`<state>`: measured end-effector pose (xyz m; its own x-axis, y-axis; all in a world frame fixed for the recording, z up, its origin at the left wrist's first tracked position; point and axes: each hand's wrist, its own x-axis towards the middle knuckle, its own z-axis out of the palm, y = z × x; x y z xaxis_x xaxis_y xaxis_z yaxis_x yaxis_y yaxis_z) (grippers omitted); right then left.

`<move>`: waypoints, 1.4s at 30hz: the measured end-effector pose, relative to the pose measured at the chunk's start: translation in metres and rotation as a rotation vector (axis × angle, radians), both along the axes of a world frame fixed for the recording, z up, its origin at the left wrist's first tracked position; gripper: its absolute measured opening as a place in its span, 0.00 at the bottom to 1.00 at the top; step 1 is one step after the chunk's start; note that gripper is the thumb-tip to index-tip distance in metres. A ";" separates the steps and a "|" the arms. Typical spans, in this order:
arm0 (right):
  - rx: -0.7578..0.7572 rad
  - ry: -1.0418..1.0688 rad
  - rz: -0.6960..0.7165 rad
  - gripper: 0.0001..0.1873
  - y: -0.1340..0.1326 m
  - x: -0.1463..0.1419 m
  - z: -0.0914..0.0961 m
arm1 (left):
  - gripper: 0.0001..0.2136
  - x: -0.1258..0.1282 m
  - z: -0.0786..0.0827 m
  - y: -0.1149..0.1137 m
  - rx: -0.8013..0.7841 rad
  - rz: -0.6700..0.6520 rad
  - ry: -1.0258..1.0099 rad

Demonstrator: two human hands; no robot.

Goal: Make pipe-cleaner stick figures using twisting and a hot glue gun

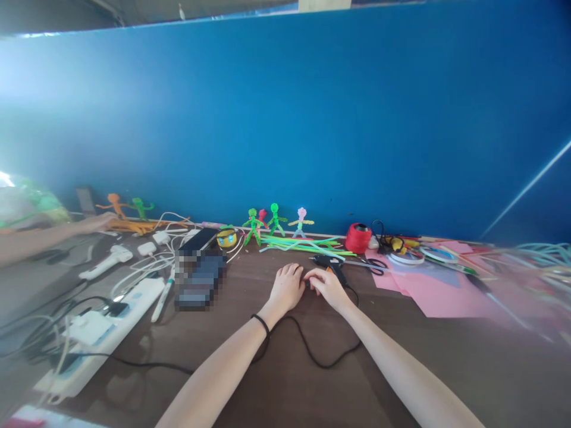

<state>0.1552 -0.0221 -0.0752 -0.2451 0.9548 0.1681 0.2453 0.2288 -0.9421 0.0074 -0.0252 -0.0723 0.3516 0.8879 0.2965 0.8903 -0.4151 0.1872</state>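
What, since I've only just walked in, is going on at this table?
A person's left hand and right hand are close together at the table; whether they hold something small is unclear. A glue gun lies beyond the right hand. Small figures stand near the blue partition. At far left, another person's hand is by orange strips.

A strong blue is shown by the partition (285,119), dark brown by the bench (339,395). The glue gun (338,270) is coloured black with orange, the spool (357,240) red, the paper sheets (439,297) pink, the strands (307,245) mostly green.
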 end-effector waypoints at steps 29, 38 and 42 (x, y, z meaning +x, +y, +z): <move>-0.012 0.010 -0.379 0.13 -0.029 0.072 -0.006 | 0.16 0.000 0.001 0.001 0.015 -0.003 -0.031; 0.123 -0.400 -0.563 0.13 0.028 0.134 0.034 | 0.17 0.001 -0.001 0.004 0.037 -0.004 -0.024; 0.190 -0.507 -0.441 0.13 0.027 0.117 0.020 | 0.17 0.001 0.000 0.004 0.030 -0.005 -0.015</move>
